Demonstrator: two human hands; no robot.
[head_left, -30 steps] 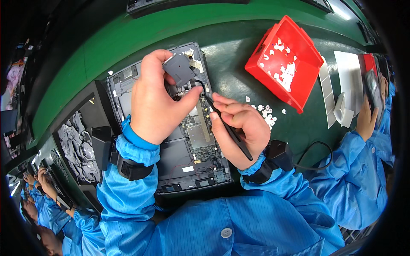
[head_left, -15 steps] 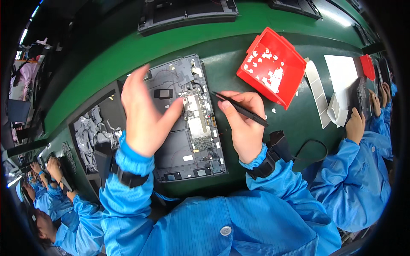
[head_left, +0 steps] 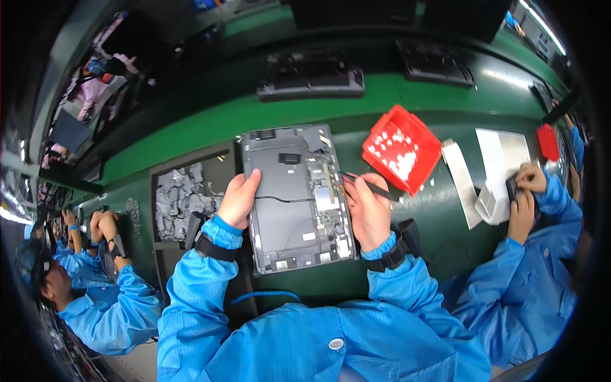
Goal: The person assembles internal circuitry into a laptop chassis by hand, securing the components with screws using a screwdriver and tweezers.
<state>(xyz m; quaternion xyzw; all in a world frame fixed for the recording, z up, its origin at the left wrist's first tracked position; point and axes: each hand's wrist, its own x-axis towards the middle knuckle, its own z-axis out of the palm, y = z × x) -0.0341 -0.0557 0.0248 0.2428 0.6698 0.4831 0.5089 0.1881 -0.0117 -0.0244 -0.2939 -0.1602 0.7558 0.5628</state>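
An opened flat electronic device [head_left: 277, 229] is in front of me, its circuit board [head_left: 328, 200] along the right side and a dark cable [head_left: 283, 200] crossing its middle. My left hand [head_left: 237, 202] is closed on the device's left edge, thumb on top and fingers hidden beneath. Between the fingers of my right hand [head_left: 371, 219] are black tweezers [head_left: 377, 189], their tips pointing left by the board. That same hand lies against the device's right edge; I cannot tell whether it also grips it.
Right of the device stands a red bin [head_left: 431, 159] with small white pieces. A dark tray [head_left: 219, 164] of grey pieces [head_left: 181, 200] lies left. White sheets [head_left: 490, 153] lie farther right, near a co-worker's hands [head_left: 523, 207]. More devices [head_left: 310, 86] stand at the back. A blue coiled cord [head_left: 267, 293] runs in front.
My left hand has come down from above the device onto its left edge. The right hand with the tweezers has closed in on the right edge. A dark cable now crosses the device. The view has shifted.
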